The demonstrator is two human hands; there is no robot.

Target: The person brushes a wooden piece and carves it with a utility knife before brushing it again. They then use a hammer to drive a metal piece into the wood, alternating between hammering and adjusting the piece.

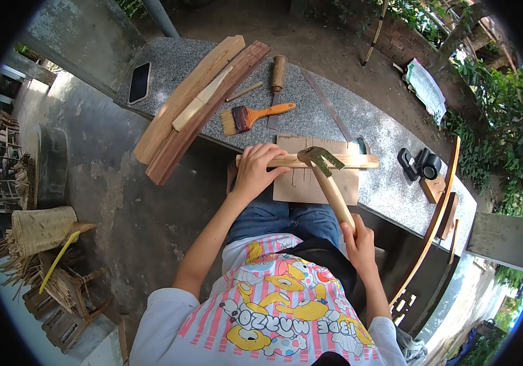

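Note:
My left hand (256, 172) is closed over the left end of a pale wooden strip (362, 161), thumb on the near side and fingers over the top. The strip lies crosswise above a brown cardboard-like sheet (341, 189) with thin dark nail-like lines on it. In my right hand (359, 243) is a claw hammer (333, 198), its wooden handle gripped near the lower end. The dark metal hammer head overlaps the middle of the strip in this view, the forked claw pointing right.
On the speckled stone bench (389, 131) are a paintbrush (260, 116), a wood-handled chisel (278, 76), a metal ruler (328, 107), a phone (139, 83) and a black tape-like tool (423, 165). Long wooden pieces (191, 100) overhang its left edge; a curved strip (435, 219) leans at right.

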